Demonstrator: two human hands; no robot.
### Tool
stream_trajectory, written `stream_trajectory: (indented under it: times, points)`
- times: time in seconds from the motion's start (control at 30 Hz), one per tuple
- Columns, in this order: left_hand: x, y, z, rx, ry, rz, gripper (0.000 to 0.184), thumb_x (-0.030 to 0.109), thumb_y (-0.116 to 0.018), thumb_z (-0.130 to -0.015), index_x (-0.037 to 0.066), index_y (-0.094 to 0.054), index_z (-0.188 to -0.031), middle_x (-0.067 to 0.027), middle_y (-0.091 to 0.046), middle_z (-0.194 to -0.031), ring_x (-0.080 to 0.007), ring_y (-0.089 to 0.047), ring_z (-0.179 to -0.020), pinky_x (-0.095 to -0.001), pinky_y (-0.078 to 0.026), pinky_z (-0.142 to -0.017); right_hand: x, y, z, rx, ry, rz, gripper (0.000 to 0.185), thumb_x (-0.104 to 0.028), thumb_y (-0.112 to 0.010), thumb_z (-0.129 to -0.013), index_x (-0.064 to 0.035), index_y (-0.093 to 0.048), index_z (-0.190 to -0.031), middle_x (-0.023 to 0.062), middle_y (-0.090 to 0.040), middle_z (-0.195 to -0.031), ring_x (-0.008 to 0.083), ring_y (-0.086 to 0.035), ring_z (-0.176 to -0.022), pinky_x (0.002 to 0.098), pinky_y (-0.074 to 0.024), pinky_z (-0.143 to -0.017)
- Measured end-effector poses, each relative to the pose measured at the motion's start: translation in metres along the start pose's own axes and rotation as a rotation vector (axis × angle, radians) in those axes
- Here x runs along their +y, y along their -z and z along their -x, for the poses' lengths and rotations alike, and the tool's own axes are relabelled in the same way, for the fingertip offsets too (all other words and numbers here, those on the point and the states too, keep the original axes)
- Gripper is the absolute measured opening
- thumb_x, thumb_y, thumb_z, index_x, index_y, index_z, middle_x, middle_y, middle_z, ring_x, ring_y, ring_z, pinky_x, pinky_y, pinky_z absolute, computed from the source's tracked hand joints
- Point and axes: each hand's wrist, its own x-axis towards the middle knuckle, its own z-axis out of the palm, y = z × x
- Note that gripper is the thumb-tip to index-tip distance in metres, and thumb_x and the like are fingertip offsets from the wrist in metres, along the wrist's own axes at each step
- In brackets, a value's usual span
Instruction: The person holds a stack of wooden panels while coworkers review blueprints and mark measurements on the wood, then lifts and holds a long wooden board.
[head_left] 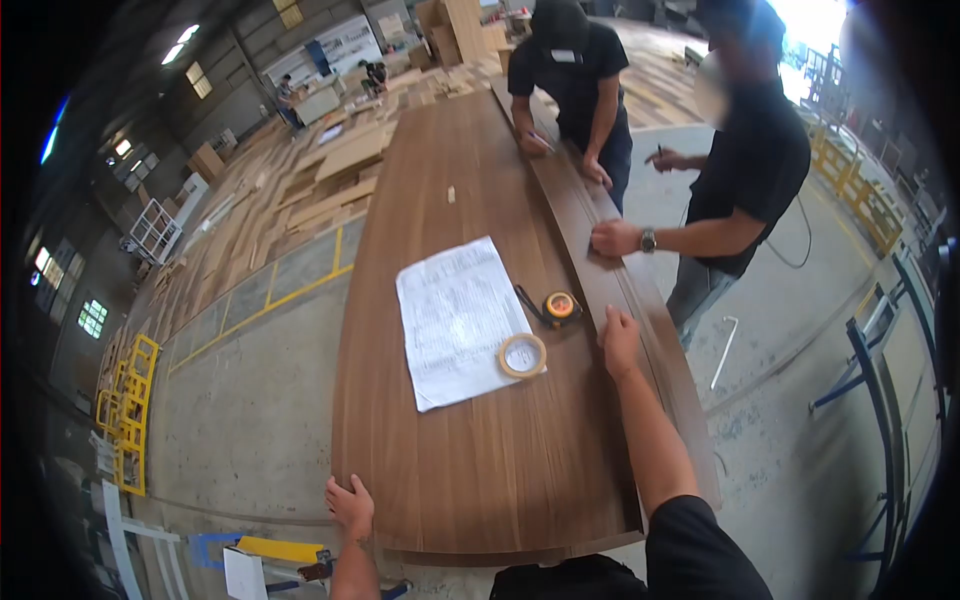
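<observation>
A long brown wood panel [470, 450] stretches away in front of me. My left hand [350, 503] rests at its near left edge, fingers apart. On the right lies a narrow brown board [590, 265] along the panel; my right hand [619, 342] is on it, fingers closed, and whether they grip its edge I cannot make out. A printed paper sheet [455, 320] lies on the panel, with a roll of tape [522, 355] on its corner. Just right of the sheet sits an orange and black tape measure [560, 306].
Two people in dark shirts [590, 70] [760, 150] stand on the right with hands on or near the narrow board. Yellow frames [130, 415] stand at the left, dark metal frames [880, 420] at the right. Boards cover the floor behind.
</observation>
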Motion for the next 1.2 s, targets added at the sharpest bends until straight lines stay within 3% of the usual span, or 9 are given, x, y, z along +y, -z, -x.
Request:
stream_trajectory:
  times: [0.07,0.2,0.27,0.33,0.43,0.63,0.87,1.0,1.2]
  points:
    - [-0.006,0.002,0.003,-0.008,0.008,0.011,0.059,0.047,-0.059,-0.094,0.011,-0.044,-0.137,-0.0172,-0.052,-0.135,-0.0371,-0.046,-0.13,-0.0546,-0.034,-0.106,0.014,0.034,0.002,0.036,0.278,0.418,0.038,-0.029,-0.063,-0.098,-0.0071,-0.054,-0.068,0.0027,-0.046,-0.054,0.0189,-0.047,-0.051,0.0357,-0.037,-0.05]
    - [0.0,0.003,0.002,-0.018,0.01,-0.011,0.058,0.044,-0.059,-0.093,0.01,-0.044,-0.137,-0.0168,-0.051,-0.136,-0.0356,-0.044,-0.131,-0.054,-0.033,-0.106,-0.023,0.094,0.107,0.041,0.598,1.0,0.023,-0.023,-0.069,-0.086,-0.0021,-0.06,-0.087,0.0195,-0.063,-0.093,0.0344,-0.06,-0.082,0.0453,-0.0479,-0.075]
    - [0.002,0.005,0.0,-0.049,0.02,-0.004,0.058,0.043,-0.059,-0.093,0.009,-0.043,-0.137,-0.0169,-0.05,-0.137,-0.0352,-0.043,-0.132,-0.0537,-0.032,-0.107,-0.025,0.129,0.152,0.089,0.608,1.2,0.032,-0.022,-0.07,-0.083,-0.001,-0.059,-0.105,0.0237,-0.057,-0.119,0.043,-0.054,-0.108,0.05,-0.0439,-0.092]
    - [0.002,0.002,0.001,-0.045,0.013,-0.012,0.058,0.044,-0.059,-0.093,0.009,-0.043,-0.137,-0.0172,-0.049,-0.137,-0.0354,-0.043,-0.132,-0.0538,-0.032,-0.107,-0.041,0.144,0.201,0.202,0.514,1.35,0.055,-0.031,-0.072,-0.082,0.0008,-0.053,-0.123,0.0258,-0.051,-0.13,0.0459,-0.047,-0.122,0.0506,-0.0382,-0.104]
    - [-0.002,-0.005,-0.001,-0.031,0.008,-0.014,0.058,0.044,-0.059,-0.093,0.009,-0.043,-0.137,-0.0171,-0.049,-0.138,-0.0352,-0.043,-0.131,-0.0544,-0.032,-0.106,-0.035,0.164,0.238,0.232,0.346,1.459,0.074,-0.043,-0.072,-0.082,0.0016,-0.046,-0.135,0.0252,-0.05,-0.137,0.0442,-0.045,-0.129,0.0504,-0.0376,-0.106]
    - [0.003,0.003,-0.002,-0.068,0.008,0.007,0.06,0.045,-0.059,-0.093,0.008,-0.042,-0.138,-0.0194,-0.048,-0.138,-0.0364,-0.044,-0.13,-0.0557,-0.032,-0.105,-0.042,0.154,0.25,0.124,0.318,1.482,0.083,-0.054,-0.069,-0.083,0.002,-0.044,-0.14,0.0246,-0.049,-0.14,0.0416,-0.048,-0.129,0.0509,-0.0389,-0.106]
    - [-0.001,0.003,-0.001,-0.068,0.002,0.032,0.061,0.047,-0.059,-0.092,0.01,-0.042,-0.138,-0.019,-0.049,-0.139,-0.0361,-0.044,-0.132,-0.0565,-0.033,-0.105,-0.045,0.152,0.251,0.154,0.339,1.412,0.07,-0.05,-0.068,-0.086,-0.0027,-0.049,-0.134,0.0214,-0.056,-0.13,0.0413,-0.055,-0.118,0.0498,-0.0462,-0.096]
    - [-0.004,-0.004,-0.006,-0.06,-0.01,0.026,0.062,0.046,-0.06,-0.092,0.008,-0.043,-0.138,-0.0187,-0.05,-0.136,-0.0364,-0.045,-0.129,-0.0565,-0.03,-0.106,-0.045,0.146,0.254,0.17,0.335,1.409,0.069,-0.049,-0.067,-0.088,-0.0003,-0.048,-0.133,0.0259,-0.057,-0.127,0.0442,-0.054,-0.119,0.0488,-0.0446,-0.101]
    - [-0.004,-0.002,-0.001,-0.02,-0.033,0.071,0.059,0.046,-0.061,-0.09,0.009,-0.045,-0.134,-0.0171,-0.052,-0.133,-0.035,-0.046,-0.126,-0.0545,-0.032,-0.102,-0.048,0.148,0.249,0.155,0.315,1.497,0.068,-0.049,-0.065,-0.089,-0.0019,-0.049,-0.134,0.0237,-0.057,-0.128,0.042,-0.055,-0.12,0.0475,-0.0458,-0.1]
